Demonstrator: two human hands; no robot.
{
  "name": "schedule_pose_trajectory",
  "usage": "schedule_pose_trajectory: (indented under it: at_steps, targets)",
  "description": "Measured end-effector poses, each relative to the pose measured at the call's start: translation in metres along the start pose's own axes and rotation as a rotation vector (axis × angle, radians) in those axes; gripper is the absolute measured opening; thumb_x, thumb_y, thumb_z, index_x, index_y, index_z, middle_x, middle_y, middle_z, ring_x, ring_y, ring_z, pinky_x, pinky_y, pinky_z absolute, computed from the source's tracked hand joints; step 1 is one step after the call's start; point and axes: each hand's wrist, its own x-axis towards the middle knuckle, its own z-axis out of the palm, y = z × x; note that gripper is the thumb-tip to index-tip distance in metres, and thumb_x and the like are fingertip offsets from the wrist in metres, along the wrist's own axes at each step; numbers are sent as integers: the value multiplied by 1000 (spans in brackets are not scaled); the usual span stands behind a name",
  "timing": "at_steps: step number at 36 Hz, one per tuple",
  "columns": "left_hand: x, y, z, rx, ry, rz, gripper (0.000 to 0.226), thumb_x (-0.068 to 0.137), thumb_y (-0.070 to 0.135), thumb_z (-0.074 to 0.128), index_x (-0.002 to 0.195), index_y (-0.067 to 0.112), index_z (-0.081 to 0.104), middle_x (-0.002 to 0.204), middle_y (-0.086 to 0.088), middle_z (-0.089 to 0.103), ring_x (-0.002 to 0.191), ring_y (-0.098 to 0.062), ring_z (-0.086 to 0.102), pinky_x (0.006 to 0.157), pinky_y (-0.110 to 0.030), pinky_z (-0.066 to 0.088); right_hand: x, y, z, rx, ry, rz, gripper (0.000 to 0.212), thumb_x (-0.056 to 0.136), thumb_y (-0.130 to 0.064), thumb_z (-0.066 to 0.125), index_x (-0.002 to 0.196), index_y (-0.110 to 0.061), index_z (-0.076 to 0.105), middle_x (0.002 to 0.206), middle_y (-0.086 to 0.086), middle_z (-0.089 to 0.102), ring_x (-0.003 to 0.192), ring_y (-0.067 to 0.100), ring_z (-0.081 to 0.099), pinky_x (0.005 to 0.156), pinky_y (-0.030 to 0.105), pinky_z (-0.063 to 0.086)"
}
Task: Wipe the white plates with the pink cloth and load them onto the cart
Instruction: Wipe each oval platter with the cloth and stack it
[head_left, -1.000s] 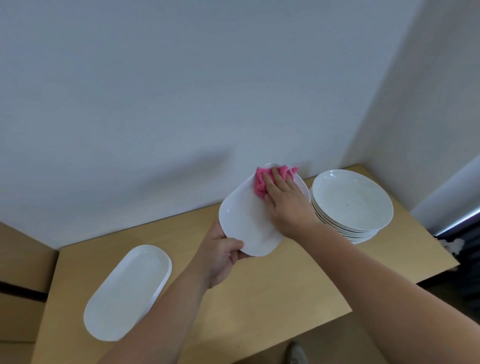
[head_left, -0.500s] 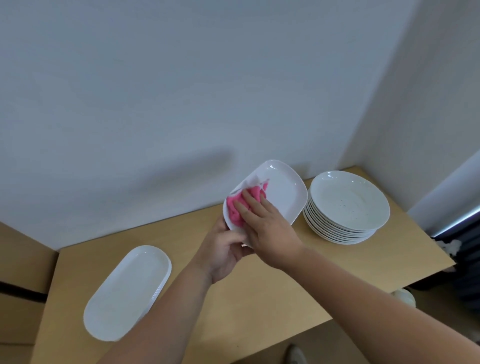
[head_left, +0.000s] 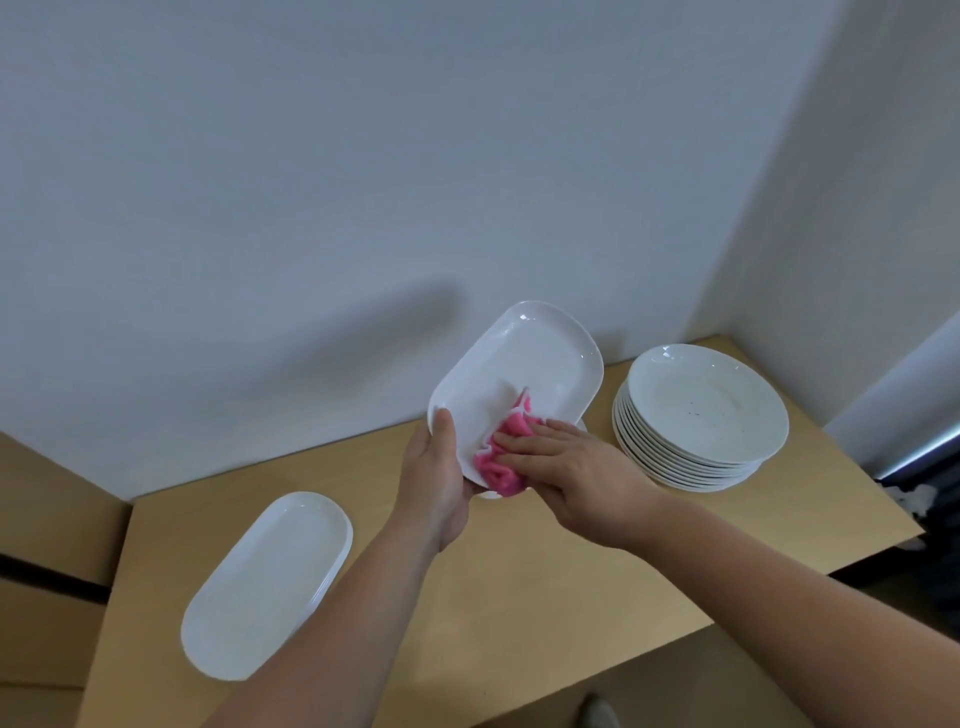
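A rectangular plate (head_left: 530, 358) is held tilted above the surface (head_left: 519, 597), well clear of it, and is gripped at its lower left rim by the left hand (head_left: 436, 483), the thumb laid on the face and the fingers hidden behind. The pink cloth (head_left: 501, 457) is bunched against the lower part of the plate's face and is pressed there by the right hand (head_left: 571, 478), whose fingers are stretched out flat over it rather than curled round it. The wiping of this one plate is therefore judged to be under way and not finished, since the upper part of the face is not covered by the cloth. Much appears to be left: a stack of round plates (head_left: 706, 410) is seen on the surface to the right, its top plate marked with small dark specks, and a few oval plates (head_left: 270, 582) are stacked to the left. Whether the oval ones have been wiped cannot be told. The cart is not in view, so nothing can be said of what has been loaded; at least the held plate and the round stack are judged not yet loaded.
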Motion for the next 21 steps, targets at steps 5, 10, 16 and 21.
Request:
schedule_pose_trajectory:
  at_steps: [5,10,16,21]
  targets:
    - [0,-3,-6,43,79,78,31,107,29,35,112,27,65,108,-1,74,97,-24,72,72,-41,60,-3,10,-6,-63,31,64,40,81,-2,67,118,-18,69,128,-2,63,123,20,56,106,40,33]
    - [0,-5,-15,128,123,115,30,106,29,37,110,26,67,102,-1,75,91,-23,72,61,-37,56,-3,20,-10,-95,28,156,35,83,-2,65,113,-18,71,126,-2,64,123,23,57,106,49,37]
    - [-2,0,-30,173,126,91,30,105,30,39,101,28,69,97,4,76,86,-20,73,64,-41,58,9,52,-22,-191,-93,255,39,91,-4,53,124,-22,65,137,-5,55,136,20,42,113,45,27]
    - [-4,9,-39,219,81,54,25,104,26,41,109,25,65,96,3,76,85,-20,73,61,-39,56,26,66,-21,-269,-153,272,52,91,-3,47,138,-26,50,147,-10,42,146,20,22,115,40,15]
